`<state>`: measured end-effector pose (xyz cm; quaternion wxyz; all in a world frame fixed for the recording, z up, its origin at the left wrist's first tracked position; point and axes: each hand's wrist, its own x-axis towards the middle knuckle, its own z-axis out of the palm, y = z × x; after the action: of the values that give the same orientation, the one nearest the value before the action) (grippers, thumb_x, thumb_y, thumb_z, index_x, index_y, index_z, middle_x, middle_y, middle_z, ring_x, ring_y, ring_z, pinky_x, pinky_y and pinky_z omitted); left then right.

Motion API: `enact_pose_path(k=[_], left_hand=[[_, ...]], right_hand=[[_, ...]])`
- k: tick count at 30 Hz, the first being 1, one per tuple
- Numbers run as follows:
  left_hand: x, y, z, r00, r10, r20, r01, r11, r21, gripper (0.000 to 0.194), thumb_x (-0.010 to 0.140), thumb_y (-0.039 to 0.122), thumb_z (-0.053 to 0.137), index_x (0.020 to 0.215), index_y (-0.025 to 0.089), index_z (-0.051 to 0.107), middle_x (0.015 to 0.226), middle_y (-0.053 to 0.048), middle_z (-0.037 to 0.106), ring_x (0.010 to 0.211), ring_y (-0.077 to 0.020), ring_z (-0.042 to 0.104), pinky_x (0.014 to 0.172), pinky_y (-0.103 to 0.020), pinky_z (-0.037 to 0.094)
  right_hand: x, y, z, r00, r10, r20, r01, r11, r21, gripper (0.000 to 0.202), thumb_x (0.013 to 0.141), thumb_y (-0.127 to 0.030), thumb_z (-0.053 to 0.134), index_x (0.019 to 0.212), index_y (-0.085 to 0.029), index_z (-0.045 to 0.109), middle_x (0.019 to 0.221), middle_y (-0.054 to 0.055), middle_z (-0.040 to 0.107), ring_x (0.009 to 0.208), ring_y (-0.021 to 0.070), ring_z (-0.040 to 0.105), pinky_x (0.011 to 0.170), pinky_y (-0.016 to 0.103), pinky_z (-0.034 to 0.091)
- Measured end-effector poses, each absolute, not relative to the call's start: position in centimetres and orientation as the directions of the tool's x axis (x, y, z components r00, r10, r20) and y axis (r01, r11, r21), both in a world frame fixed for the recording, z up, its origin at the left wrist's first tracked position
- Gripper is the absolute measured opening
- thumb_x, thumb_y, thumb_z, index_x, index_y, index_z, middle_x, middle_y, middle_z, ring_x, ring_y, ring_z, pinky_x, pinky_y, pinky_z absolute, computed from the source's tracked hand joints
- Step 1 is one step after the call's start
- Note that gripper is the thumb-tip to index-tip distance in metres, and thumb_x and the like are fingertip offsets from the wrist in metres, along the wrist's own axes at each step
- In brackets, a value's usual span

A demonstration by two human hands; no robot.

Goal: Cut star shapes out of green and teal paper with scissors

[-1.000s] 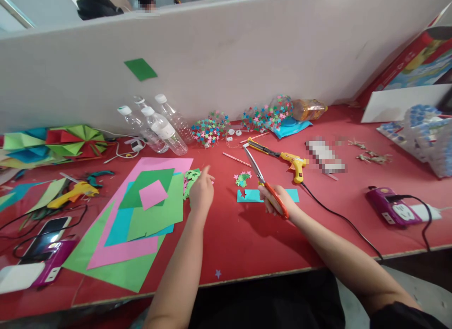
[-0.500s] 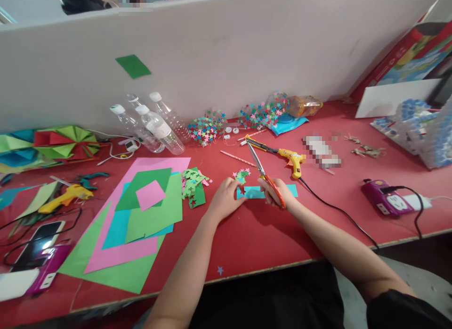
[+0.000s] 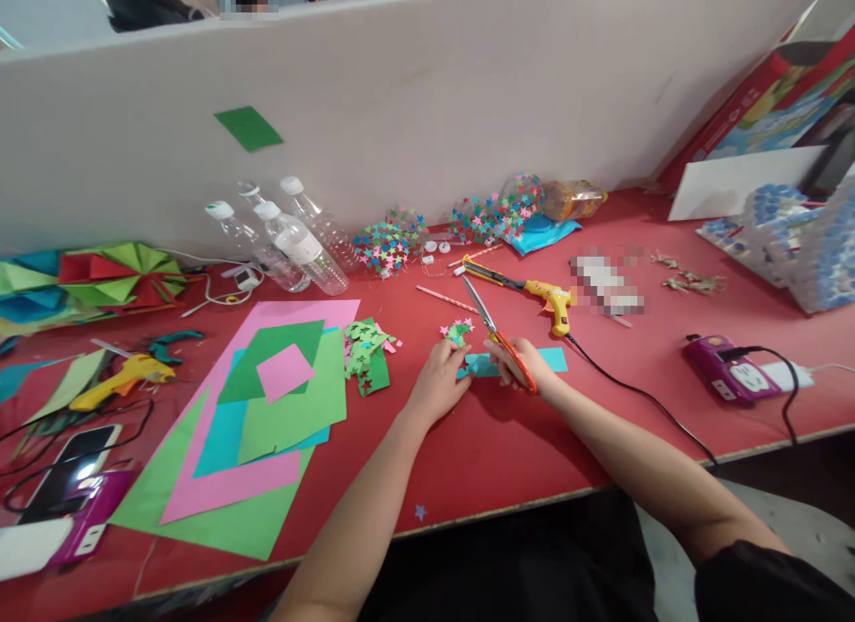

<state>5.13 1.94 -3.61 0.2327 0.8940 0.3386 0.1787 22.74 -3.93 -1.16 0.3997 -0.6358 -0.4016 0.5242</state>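
A light-blue paper strip [image 3: 553,360] lies across the red table in front of me, with a star-shaped cut at its left end. The fingers and thumb of my left hand [image 3: 437,383] close on that left end. My right hand [image 3: 522,362] is wrapped round orange-handled scissors [image 3: 508,346] held above the strip, their blades pointing up and away to the left. Just beyond my left fingertips lies a small heap of pink and green paper stars [image 3: 458,331]. Green star cut-outs and scraps [image 3: 364,346] are piled further left.
Coloured paper sheets [image 3: 287,426] overlap on the left. Plastic bottles [image 3: 311,257] and star-covered balls [image 3: 391,243] stand along the partition. A yellow glue gun [image 3: 553,301] trails its cord rightward past a purple power strip [image 3: 728,368]. A lone star [image 3: 420,512] lies by the table edge.
My left hand has shifted slightly right along the strip's left end. The scissors stay in my right hand, in nearly the same position.
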Motion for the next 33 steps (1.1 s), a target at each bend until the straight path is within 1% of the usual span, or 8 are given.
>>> enact_pose_path(k=[3,6,9,13,16,23,29,33], left_hand=[[5.4,1.8,-3.9,0.701,0.688,0.187,0.538,-0.682,0.495,0.023,0.083,0.02,0.058,0.105,0.018,0.06,0.102,-0.009,0.051,0.099,-0.0248,0.051,0.09,-0.041,0.046],[5.5,1.7,-4.0,0.674,0.703,0.226,0.525,-0.671,0.523,0.014,0.081,0.016,0.058,0.094,0.019,0.059,0.1,-0.008,0.052,0.099,-0.0241,0.051,0.09,-0.04,0.045],[5.5,1.7,-3.7,0.638,0.741,0.208,0.467,-0.588,0.66,0.008,0.079,0.013,0.057,0.085,0.019,0.056,0.092,-0.005,0.053,0.092,-0.0212,0.052,0.086,-0.036,0.044],[5.1,1.9,-2.9,0.592,0.804,0.05,0.341,-0.307,0.888,0.006,0.079,0.021,0.058,0.081,0.019,0.053,0.078,0.0,0.055,0.076,-0.0158,0.053,0.073,-0.03,0.043],[4.5,2.4,-2.5,0.562,0.827,-0.025,0.231,-0.128,0.965,0.013,0.076,0.028,0.062,0.08,0.019,0.054,0.072,0.002,0.053,0.068,-0.0129,0.05,0.065,-0.026,0.04],[3.8,3.0,-1.6,0.546,0.829,-0.119,0.082,0.088,0.993,0.024,0.066,0.028,0.074,0.081,0.017,0.059,0.076,0.001,0.059,0.072,-0.0119,0.053,0.066,-0.023,0.04],[3.6,2.8,-1.9,0.566,0.815,-0.123,-0.038,0.175,0.984,0.028,0.063,0.026,0.078,0.083,0.017,0.061,0.077,0.001,0.059,0.071,-0.0116,0.054,0.066,-0.023,0.041],[3.5,3.4,-2.1,0.455,0.884,-0.111,-0.144,0.196,0.97,0.023,0.064,0.023,0.075,0.081,0.018,0.061,0.076,0.001,0.059,0.07,-0.0107,0.054,0.065,-0.022,0.041]], right_hand=[[22.8,-3.9,-1.4,0.137,0.926,-0.352,0.088,-0.365,-0.927,0.045,0.079,-0.061,0.057,0.063,-0.019,0.051,0.032,-0.006,0.047,0.024,0.008,0.038,0.028,0.018,0.029],[22.8,-3.8,-1.6,0.144,0.924,-0.353,0.094,-0.368,-0.925,0.044,0.079,-0.06,0.056,0.063,-0.019,0.051,0.032,-0.006,0.048,0.025,0.0083,0.039,0.028,0.018,0.03],[22.7,-3.8,-1.5,0.141,0.93,-0.339,0.105,-0.355,-0.929,0.043,0.079,-0.058,0.056,0.062,-0.019,0.051,0.032,-0.005,0.048,0.025,0.0085,0.04,0.029,0.018,0.031],[22.7,-4.0,-0.8,0.148,0.943,-0.3,0.14,-0.32,-0.937,0.038,0.077,-0.051,0.059,0.059,-0.02,0.049,0.035,-0.006,0.048,0.028,0.0082,0.04,0.03,0.018,0.031],[22.9,-4.1,-0.2,0.162,0.949,-0.27,0.188,-0.299,-0.936,0.03,0.074,-0.042,0.063,0.06,-0.019,0.049,0.038,-0.006,0.049,0.031,0.0078,0.042,0.033,0.018,0.031],[22.5,-4.4,0.2,0.118,0.974,-0.195,0.329,-0.224,-0.917,0.016,0.069,-0.03,0.064,0.064,-0.018,0.054,0.046,-0.006,0.052,0.042,0.0093,0.046,0.044,0.02,0.032],[21.7,-4.7,0.2,0.168,0.98,-0.102,0.401,-0.163,-0.902,0.028,0.063,-0.03,0.069,0.053,-0.019,0.045,0.047,-0.006,0.042,0.048,0.0086,0.035,0.047,0.022,0.022],[21.8,-4.8,0.2,0.225,0.971,-0.082,0.358,-0.16,-0.92,0.034,0.065,-0.036,0.069,0.053,-0.02,0.042,0.047,-0.006,0.041,0.048,0.0085,0.035,0.047,0.022,0.023]])
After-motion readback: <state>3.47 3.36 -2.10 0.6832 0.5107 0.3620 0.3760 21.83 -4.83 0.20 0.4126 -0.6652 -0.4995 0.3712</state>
